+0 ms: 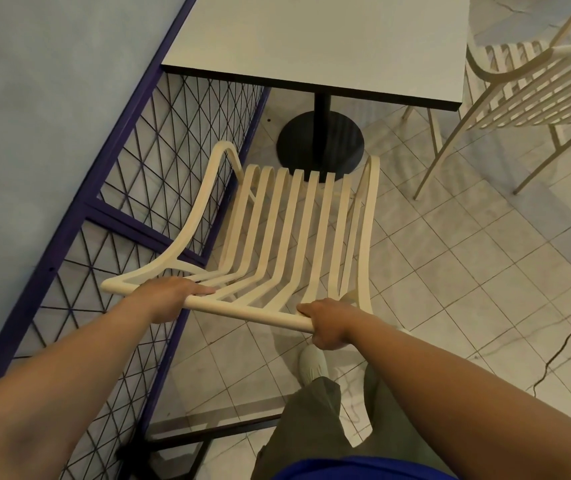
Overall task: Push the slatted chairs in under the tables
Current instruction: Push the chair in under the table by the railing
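A cream slatted chair [287, 230] stands in front of me, its seat facing a white square table [322, 46] on a black pedestal base [320, 143]. The seat's front edge is short of the tabletop's near edge and overlaps the base. My left hand [169, 297] grips the left part of the chair's top back rail. My right hand [330, 323] is closed round the same rail near its right end. A second cream slatted chair [536, 95] stands at the right of the table, outside it.
A purple metal frame with wire mesh [159, 174] runs along the chair's left side against a pale blue wall. The floor is pale tile [467, 254] with a dark crack at right. My shoe [313, 363] and trouser legs are just behind the chair.
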The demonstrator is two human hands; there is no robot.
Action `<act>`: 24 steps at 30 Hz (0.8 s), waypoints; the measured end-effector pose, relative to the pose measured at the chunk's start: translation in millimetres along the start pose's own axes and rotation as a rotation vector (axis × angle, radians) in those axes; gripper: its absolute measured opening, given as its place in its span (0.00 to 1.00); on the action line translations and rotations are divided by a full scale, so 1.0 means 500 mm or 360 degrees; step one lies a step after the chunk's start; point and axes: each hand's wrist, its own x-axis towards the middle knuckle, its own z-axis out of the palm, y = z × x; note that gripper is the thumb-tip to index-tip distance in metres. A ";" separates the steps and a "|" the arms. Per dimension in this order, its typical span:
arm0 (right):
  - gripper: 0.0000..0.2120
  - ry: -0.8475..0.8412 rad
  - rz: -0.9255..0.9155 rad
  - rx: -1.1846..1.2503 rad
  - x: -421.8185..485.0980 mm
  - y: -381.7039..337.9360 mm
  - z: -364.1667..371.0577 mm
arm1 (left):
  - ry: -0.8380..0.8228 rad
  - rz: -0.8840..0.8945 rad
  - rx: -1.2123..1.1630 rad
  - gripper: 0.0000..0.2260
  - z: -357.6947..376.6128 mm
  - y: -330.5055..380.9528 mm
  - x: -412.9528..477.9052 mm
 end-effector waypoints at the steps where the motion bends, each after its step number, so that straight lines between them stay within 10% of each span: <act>1: 0.25 -0.0007 -0.0005 0.0012 0.000 0.001 0.000 | 0.0003 0.0002 -0.0009 0.36 0.000 0.000 0.000; 10: 0.31 -0.0197 -0.0014 0.0176 0.000 0.005 -0.027 | -0.0373 0.0061 -0.0579 0.38 -0.044 -0.001 0.012; 24: 0.34 0.0122 0.0149 0.0140 -0.068 0.062 -0.167 | -0.0079 0.0155 -0.0778 0.27 -0.166 0.171 0.019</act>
